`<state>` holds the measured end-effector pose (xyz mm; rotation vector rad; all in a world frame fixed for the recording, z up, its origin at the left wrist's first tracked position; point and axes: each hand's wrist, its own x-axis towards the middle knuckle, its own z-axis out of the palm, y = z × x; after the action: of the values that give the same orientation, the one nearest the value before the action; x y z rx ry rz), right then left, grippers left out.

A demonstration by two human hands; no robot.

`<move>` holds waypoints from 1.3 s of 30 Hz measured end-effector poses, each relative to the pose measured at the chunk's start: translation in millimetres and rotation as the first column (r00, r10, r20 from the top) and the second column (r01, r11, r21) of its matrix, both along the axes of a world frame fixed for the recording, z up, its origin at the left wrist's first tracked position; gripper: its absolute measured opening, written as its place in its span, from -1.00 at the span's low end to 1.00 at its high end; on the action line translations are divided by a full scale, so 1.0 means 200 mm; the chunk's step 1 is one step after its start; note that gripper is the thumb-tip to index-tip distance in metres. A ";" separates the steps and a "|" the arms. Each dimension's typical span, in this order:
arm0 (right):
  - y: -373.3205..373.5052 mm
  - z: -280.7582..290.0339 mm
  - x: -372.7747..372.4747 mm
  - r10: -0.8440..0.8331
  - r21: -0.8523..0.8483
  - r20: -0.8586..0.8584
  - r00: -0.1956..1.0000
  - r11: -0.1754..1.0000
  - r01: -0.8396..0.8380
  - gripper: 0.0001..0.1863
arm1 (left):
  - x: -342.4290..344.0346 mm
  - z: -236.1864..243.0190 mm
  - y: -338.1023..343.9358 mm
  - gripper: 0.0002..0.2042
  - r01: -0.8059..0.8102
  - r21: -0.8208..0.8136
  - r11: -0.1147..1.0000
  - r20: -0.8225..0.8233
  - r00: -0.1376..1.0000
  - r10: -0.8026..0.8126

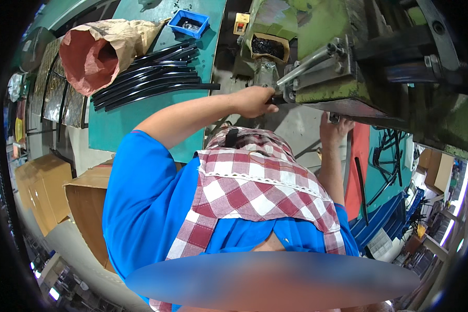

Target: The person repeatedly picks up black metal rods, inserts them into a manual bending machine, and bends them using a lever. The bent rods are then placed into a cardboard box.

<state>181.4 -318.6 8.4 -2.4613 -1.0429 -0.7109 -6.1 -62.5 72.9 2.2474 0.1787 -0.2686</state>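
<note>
A green machine (343, 86) with bolted steel parts overhangs the space in front of me. My left hand (255, 102) is closed at its left side, round a short dark piece (280, 99) that meets the machine's metal fitting; most of that piece is hidden in my fingers. Under the machine's front edge, my right hand (336, 130) reaches up with bent fingers about a small metal part (334, 118). The machine's body covers some of those fingertips, so what they grip is unclear.
Several black curved tubes (156, 78) lie on a green table (125, 130) at left, beside a paper sack (96, 54) and a blue bin (189, 24) of small parts. Cardboard boxes (44, 190) stand lower left. At right, black strips (387, 156) lie on another green surface.
</note>
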 end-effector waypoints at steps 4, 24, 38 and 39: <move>-0.09 0.06 -0.04 0.044 0.186 -0.088 0.995 0.982 -0.027 -0.15 | 0.02 0.05 -0.11 -0.55 0.085 -0.093 0.992 -0.016 0.996 -0.086; -0.62 0.30 0.07 0.131 0.155 -0.969 -0.211 0.983 -0.102 -0.50 | -0.07 -0.84 -0.21 -0.50 -0.322 -0.117 0.939 -0.492 0.840 0.227; -0.15 0.82 -0.05 0.188 -0.242 -0.726 0.661 0.830 -0.502 -0.87 | -0.05 -0.98 0.08 -0.64 0.247 0.164 0.955 -0.223 0.952 -0.208; -0.13 0.79 -0.08 0.108 -0.285 -0.773 0.625 0.821 -0.494 -0.89 | -0.06 -0.96 0.16 -0.67 0.336 0.220 0.916 -0.180 0.936 -0.301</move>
<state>165.7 -343.7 167.1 -2.4275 -1.3304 0.7235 -18.3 -30.0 -118.7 2.5038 -0.0892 -0.6146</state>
